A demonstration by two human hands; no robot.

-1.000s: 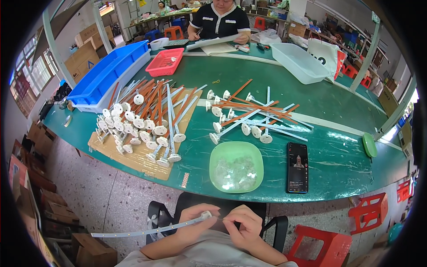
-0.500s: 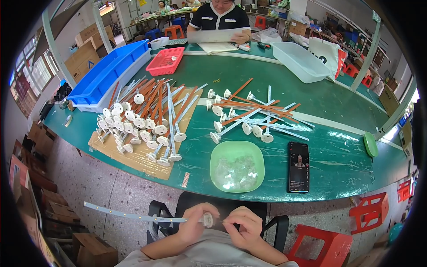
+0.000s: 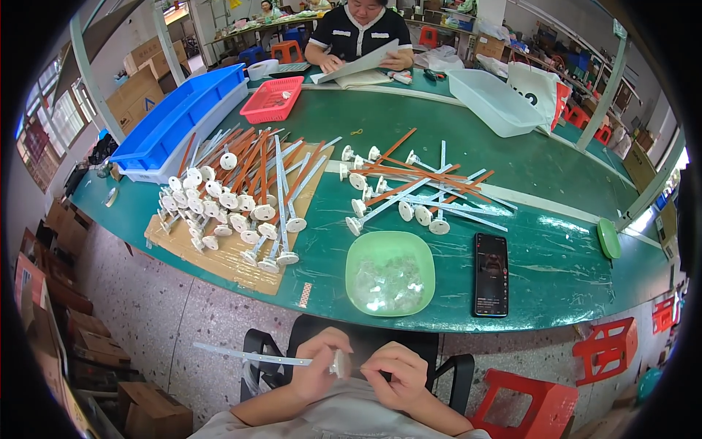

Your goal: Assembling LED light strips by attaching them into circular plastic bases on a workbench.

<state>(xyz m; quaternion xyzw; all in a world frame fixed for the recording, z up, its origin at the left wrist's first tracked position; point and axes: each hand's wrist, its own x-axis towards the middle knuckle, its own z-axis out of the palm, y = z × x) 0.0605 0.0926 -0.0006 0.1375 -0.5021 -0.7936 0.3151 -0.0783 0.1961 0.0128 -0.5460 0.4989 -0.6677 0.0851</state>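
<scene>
Two hands: apart from each other, both low before the person's body, below the near edge of the table (image 3: pixel 541 245).
Left hand (image 3: pixel 316 372): fingers closed on a pale strip (image 3: pixel 252 356) close to its white round base (image 3: pixel 337 364), which sticks out on the side facing the other hand.
Strip position: in the left hand, its free end pointing left; that end reached farther left half a second ago, and a second ago it hung lower, sloping down.
Base: turned since half a second ago, from showing more of its round face to nearly edge-on.
Right hand (image 3: pixel 401 372): fingertips bent in together just beside the base, little moved; whether something small is pinched there, I cannot tell.
Green bowl (image 3: pixel 391 244): on the table in front of the hands, small clear pieces inside, unchanged.
Phone (image 3: pixel 491 274): lying right of the bowl, same place, with a different picture on its screen.
Left heap (image 3: pixel 228 200): orange and pale strips with white bases, partly on cardboard (image 3: pixel 248 282), as before.
Right group (image 3: pixel 423 215): fewer such pieces, crossed over one another beyond the bowl, also unmoved.
Co-worker (image 3: pixel 358 40): seated across the table; the sheet (image 3: pixel 362 64) held there now slants up toward the right, where it hung more level half a second ago, and the hand it then hid shows again.
Blue tray (image 3: pixel 172 124) and red basket (image 3: pixel 267 115): at the far left, where they were.
</scene>
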